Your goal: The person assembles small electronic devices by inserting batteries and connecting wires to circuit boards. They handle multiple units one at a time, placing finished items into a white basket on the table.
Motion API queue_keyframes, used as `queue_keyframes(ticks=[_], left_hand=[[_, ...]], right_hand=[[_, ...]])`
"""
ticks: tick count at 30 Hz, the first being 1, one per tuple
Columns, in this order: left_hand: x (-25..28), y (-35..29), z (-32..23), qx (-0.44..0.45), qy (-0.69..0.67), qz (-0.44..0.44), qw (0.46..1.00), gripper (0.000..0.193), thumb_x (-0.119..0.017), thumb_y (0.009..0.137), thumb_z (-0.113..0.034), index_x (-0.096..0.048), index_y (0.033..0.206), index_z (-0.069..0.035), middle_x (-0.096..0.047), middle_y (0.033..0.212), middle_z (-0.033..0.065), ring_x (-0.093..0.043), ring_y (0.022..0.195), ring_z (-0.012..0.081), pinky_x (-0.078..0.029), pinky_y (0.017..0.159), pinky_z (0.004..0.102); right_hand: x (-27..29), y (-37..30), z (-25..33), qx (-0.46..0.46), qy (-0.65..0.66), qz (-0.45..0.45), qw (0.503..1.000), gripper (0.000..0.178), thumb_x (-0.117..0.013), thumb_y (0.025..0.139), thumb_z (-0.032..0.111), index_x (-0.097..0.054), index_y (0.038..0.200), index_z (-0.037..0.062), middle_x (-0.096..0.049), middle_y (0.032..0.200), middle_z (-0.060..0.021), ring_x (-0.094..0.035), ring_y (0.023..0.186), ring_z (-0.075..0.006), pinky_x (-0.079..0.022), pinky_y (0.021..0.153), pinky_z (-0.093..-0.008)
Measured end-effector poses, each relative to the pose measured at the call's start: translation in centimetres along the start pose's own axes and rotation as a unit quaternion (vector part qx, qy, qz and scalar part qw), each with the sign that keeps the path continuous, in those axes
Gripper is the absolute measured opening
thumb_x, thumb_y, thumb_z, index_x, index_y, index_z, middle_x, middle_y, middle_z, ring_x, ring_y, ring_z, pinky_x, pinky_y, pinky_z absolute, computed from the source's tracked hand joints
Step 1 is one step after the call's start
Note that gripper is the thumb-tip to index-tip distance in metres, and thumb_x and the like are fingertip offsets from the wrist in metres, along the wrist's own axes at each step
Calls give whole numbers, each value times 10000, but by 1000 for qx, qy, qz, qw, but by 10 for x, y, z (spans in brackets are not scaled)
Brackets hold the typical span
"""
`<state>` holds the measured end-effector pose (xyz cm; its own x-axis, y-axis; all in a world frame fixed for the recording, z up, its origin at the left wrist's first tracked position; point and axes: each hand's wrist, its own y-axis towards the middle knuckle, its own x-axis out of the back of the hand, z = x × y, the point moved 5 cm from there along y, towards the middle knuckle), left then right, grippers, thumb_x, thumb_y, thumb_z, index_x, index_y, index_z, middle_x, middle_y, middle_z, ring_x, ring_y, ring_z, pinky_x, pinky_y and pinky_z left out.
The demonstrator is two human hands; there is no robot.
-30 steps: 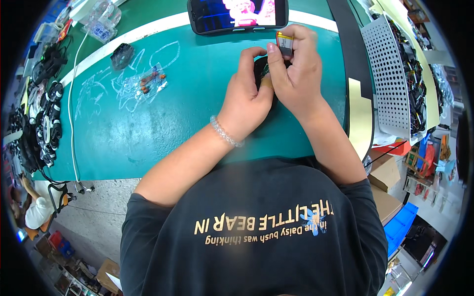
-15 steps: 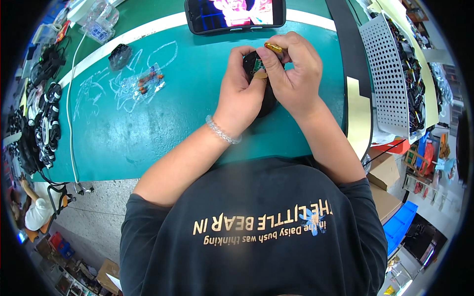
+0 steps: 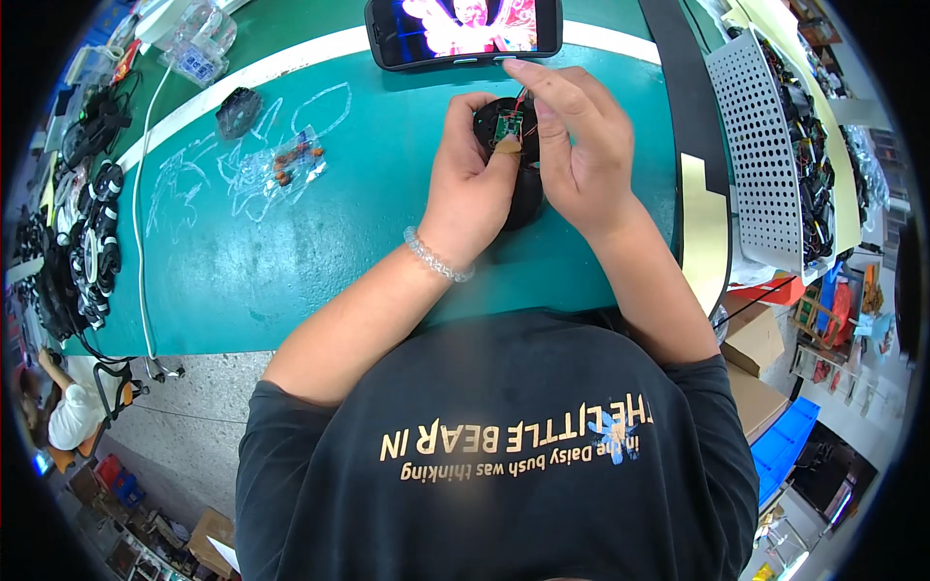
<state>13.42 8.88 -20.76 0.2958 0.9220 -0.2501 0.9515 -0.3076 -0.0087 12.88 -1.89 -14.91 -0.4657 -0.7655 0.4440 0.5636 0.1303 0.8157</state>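
A black rounded casing (image 3: 489, 114) stands opened between my hands, with a small green circuit board (image 3: 508, 124) inside. My left hand (image 3: 473, 179) is closed around its left side, the thumb pressing at the board's lower edge beside a small tan patch. Below, another dark rounded part (image 3: 526, 201) shows between my wrists. Thin red and dark wires (image 3: 523, 100) rise from the board toward the fingers of my right hand (image 3: 586, 150). That hand is at the casing's right side, index finger stretched out and thumb apart from it. The yellow battery seen earlier is hidden.
A phone (image 3: 465, 34) with a lit screen stands beyond my hands. To the left lie a dark shell piece (image 3: 238, 111), a clear bag with small orange-brown parts (image 3: 295, 163), a white cable (image 3: 141, 223) and bundled black cables (image 3: 92, 252). A perforated white basket (image 3: 760, 145) is at right.
My right thumb and index finger have spread apart, the index reaching farther from me. The yellow battery between them has gone out of sight, and the wires and board show more.
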Motion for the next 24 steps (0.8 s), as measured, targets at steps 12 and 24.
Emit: queue_keyframes(ticks=[12, 24], left_hand=[[0, 5, 5, -70, 3, -15, 997, 315, -505, 884, 27, -418, 1178, -43, -536, 851, 13, -462, 690, 41, -383, 563, 197], [0, 4, 4, -17, 1, 3, 1000, 284, -459, 881, 42, -396, 1152, -15, -556, 984, 85, -531, 851, 103, -458, 731, 247]], right_hand=[[0, 4, 2, 33, -50, 88, 994, 400, -587, 643, -51, -660, 985, 144, -557, 762, -63, -551, 621, -223, -448, 514, -309], [-1, 15, 0, 54, -97, 175, 978, 374, -600, 651, -7, -640, 994, 137, -555, 774, -74, -568, 629, -238, -447, 525, -334]])
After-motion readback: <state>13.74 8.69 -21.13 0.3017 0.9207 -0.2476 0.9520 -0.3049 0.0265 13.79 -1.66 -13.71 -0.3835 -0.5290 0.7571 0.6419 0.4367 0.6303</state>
